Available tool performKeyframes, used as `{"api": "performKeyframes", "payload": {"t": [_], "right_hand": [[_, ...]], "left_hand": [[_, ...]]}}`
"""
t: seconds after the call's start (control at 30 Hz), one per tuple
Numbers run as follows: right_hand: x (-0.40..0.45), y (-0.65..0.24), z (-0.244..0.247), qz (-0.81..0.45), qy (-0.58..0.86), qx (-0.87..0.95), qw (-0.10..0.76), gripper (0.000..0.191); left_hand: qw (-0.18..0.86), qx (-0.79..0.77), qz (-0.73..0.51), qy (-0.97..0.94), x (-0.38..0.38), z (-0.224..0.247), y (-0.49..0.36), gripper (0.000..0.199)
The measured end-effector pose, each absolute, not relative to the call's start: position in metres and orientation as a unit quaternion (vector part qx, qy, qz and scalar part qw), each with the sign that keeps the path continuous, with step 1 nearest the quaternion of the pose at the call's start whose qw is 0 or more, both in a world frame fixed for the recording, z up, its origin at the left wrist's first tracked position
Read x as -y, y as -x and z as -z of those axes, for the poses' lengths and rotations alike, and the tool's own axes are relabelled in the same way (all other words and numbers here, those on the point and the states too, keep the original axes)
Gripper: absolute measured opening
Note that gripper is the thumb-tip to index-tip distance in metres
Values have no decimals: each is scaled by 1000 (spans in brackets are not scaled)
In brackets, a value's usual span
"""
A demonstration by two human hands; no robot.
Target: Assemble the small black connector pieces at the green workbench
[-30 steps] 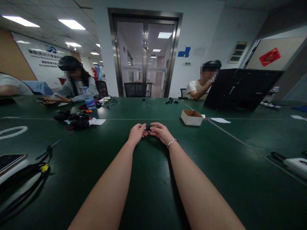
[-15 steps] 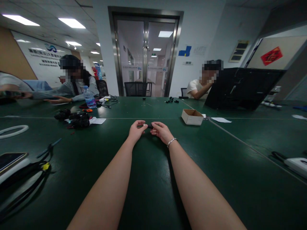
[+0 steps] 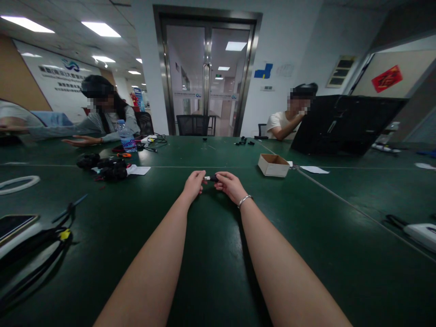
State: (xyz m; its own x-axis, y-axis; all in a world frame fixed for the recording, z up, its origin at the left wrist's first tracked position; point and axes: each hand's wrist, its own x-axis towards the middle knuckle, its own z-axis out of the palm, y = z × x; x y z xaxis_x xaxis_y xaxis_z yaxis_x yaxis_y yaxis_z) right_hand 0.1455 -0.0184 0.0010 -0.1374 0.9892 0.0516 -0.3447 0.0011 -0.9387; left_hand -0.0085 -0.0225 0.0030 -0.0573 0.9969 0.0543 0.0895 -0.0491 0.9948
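Observation:
Between my fingertips is a small black cylindrical piece with a shiny silver end (image 3: 211, 178), much like a plug connector. My left hand (image 3: 194, 186) is closed in a pinch on its silver end. From the other side, my right hand (image 3: 230, 186), with a bracelet at the wrist, pinches the black end. Both hands are over the green table (image 3: 211, 254), and the fingertips hide the outer ends of the piece.
An open cardboard box (image 3: 273, 166) stands to the right of my hands. Black parts (image 3: 111, 167) lie in a pile at left, near a bottle (image 3: 126, 137). Cables (image 3: 57, 240) and a phone (image 3: 17, 224) are at near left. Two people sit across, one behind a large black panel (image 3: 347, 125).
My left fingers have drawn back slightly to the left, so more of the silver end shows. My right hand has barely moved. A co-worker across the table at left has shifted.

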Motion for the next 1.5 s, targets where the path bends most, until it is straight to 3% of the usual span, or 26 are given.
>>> {"api": "performKeyframes", "payload": {"t": [0.2, 0.33, 0.47, 0.63, 0.77, 0.9, 1.03, 1.17, 1.3, 1.5], "right_hand": [[18, -146, -1, -607, 366, 444, 548, 11], [18, -146, -2, -608, 370, 445, 544, 11], [19, -146, -3, -611, 364, 446, 543, 10], [19, -146, -3, -612, 365, 447, 541, 10], [19, -145, -2, -612, 364, 443, 545, 9], [19, -145, -3, -611, 370, 442, 542, 9], [20, -145, -3, -610, 371, 443, 542, 11], [20, -145, -3, -612, 372, 444, 539, 10], [20, -145, -4, -612, 373, 441, 541, 9], [21, -146, -4, -612, 374, 444, 538, 9]], "left_hand": [[400, -517, -516, -554, 17, 7, 8, 43], [404, -515, -493, -573, 18, 7, 8, 33], [403, -508, -505, -570, 18, 8, 8, 45], [416, -504, -502, -566, 19, 6, 8, 31], [407, -507, -512, -562, 22, 3, 6, 46], [418, -495, -501, -574, 22, 4, 6, 33], [405, -502, -507, -572, 20, 6, 6, 45], [420, -500, -489, -579, 21, 4, 6, 32], [411, -502, -499, -575, 23, 3, 6, 37], [417, -505, -490, -576, 25, 0, 5, 30]]}}
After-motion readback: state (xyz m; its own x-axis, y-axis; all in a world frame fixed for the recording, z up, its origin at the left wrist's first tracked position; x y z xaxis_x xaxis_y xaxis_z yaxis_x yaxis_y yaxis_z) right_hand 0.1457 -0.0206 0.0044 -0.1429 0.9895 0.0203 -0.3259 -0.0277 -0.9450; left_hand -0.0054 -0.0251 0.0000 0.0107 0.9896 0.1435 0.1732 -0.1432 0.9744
